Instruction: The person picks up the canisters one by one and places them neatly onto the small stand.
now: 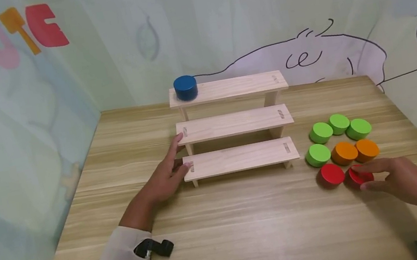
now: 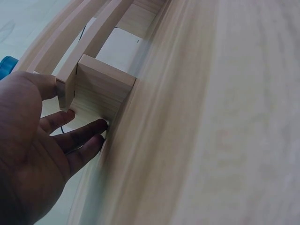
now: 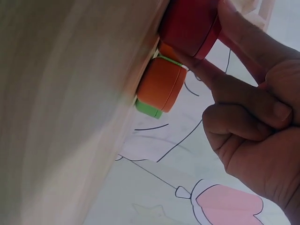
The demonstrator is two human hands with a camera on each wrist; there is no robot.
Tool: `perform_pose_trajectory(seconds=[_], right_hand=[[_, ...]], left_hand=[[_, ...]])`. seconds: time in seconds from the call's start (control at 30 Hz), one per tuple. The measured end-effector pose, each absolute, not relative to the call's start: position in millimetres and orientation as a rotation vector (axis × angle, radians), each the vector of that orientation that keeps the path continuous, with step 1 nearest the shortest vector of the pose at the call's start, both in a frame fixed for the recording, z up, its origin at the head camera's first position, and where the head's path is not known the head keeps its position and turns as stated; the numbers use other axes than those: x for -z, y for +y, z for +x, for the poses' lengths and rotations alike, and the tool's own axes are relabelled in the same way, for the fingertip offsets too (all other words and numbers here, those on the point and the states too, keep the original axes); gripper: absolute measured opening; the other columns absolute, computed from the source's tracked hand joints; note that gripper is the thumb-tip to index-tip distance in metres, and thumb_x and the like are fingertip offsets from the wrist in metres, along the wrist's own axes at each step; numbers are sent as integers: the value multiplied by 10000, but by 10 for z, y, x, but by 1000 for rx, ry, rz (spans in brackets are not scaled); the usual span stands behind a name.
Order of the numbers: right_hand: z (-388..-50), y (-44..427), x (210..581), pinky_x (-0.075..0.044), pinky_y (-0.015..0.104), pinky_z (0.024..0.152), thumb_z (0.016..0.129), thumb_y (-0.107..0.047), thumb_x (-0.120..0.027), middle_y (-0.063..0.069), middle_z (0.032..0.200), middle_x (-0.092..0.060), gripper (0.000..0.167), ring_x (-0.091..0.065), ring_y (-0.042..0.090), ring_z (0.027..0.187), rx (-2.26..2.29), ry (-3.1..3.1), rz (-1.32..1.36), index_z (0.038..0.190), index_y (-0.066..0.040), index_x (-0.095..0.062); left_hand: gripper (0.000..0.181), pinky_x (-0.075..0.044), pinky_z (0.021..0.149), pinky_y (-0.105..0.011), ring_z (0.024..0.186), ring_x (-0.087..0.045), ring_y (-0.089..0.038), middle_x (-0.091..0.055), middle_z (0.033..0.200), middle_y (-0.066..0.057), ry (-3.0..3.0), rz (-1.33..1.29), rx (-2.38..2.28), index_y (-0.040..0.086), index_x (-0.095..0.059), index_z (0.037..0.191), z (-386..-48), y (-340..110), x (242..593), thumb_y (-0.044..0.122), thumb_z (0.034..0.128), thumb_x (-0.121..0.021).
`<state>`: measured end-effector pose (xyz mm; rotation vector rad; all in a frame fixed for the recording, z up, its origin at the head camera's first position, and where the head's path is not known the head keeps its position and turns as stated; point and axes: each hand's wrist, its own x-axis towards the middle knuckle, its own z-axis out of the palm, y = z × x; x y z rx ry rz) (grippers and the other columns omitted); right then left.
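A pale wooden three-step rack (image 1: 240, 158) stands mid-table, with a blue round block (image 1: 186, 88) at the left end of its top step. My left hand (image 1: 164, 178) rests against the rack's left end, its thumb on the bottom step and its index finger at the middle one. In the left wrist view the other fingers (image 2: 84, 136) extend loosely by the rack's side support (image 2: 101, 91). Thumb and index finger of my right hand (image 1: 400, 176) pinch a red round block (image 3: 190, 28). Beside it lies another red block (image 1: 332, 174).
Behind the red blocks are two orange round blocks (image 1: 345, 153) and several green ones (image 1: 321, 132), grouped right of the rack. Printed cloth walls (image 1: 210, 19) rise along the back and sides of the wood-grain table (image 1: 242, 234).
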<state>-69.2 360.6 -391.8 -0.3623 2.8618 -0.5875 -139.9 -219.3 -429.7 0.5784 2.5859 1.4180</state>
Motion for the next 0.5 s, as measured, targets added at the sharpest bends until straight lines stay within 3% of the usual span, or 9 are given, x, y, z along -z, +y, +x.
perform_pose_trajectory(seconds=[0.5], right_hand=[[-647,3633,3969,-443,228,554,863,-180,-933,226,1278,-788,462,-487,-24,726,639,2933,-423,1302,-98,-814]], left_hand=[[825,-483,1207,-647,1492,-547,-506,-231,1812,-172,2582,557,-1411,476,1,1739,-1381,-2190,4289,259,1159,-544]])
